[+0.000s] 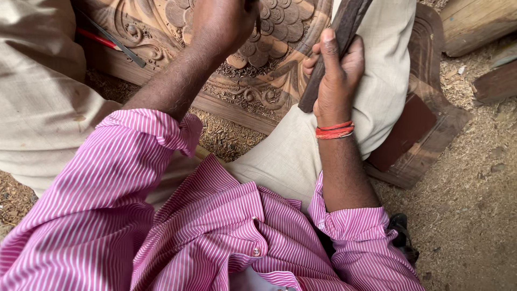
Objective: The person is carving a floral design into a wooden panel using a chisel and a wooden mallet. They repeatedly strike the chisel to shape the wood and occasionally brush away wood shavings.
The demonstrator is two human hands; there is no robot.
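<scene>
Carved panel (258,81) worked with mallet and chisel.
A dark wooden mallet (334,48) is gripped by the right hand (336,81) beside the panel; a chisel (257,21) is clasped by the left hand (221,24) over it.

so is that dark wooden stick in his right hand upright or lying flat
Tilted, near upright: the dark wooden stick slants up through the right hand, whose grip is closed round it, above the carved wooden panel.
</scene>
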